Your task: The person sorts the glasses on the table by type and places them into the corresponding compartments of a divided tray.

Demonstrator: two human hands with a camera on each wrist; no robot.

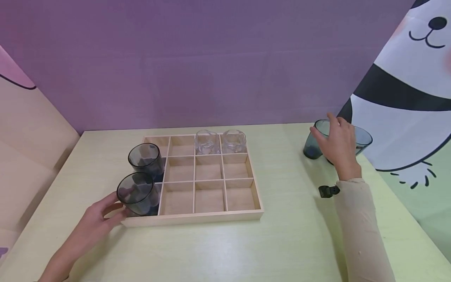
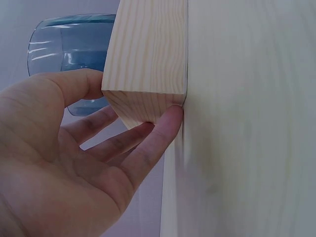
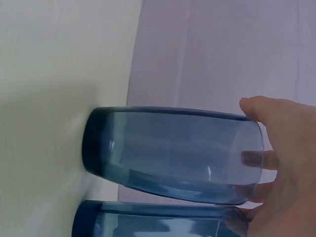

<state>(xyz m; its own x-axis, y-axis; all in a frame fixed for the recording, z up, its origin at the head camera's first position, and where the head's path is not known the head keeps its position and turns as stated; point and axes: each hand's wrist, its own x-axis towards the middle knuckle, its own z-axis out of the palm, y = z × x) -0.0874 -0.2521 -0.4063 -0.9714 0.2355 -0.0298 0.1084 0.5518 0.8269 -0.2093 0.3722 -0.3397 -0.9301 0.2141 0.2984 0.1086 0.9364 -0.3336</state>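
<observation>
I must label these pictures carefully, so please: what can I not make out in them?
Head view: much of the rightmost glass, hidden by the right hand.
Left wrist view: base of the front-left glass, hidden by the tray wall.
Right wrist view: part of the rightmost glass, cut off by the bottom edge.

looks like a playroom or some similar child-themed corner, judging by the cartoon panda (image 1: 405,117) at two o'clock, beyond a plain pale desk (image 1: 289,243).
</observation>
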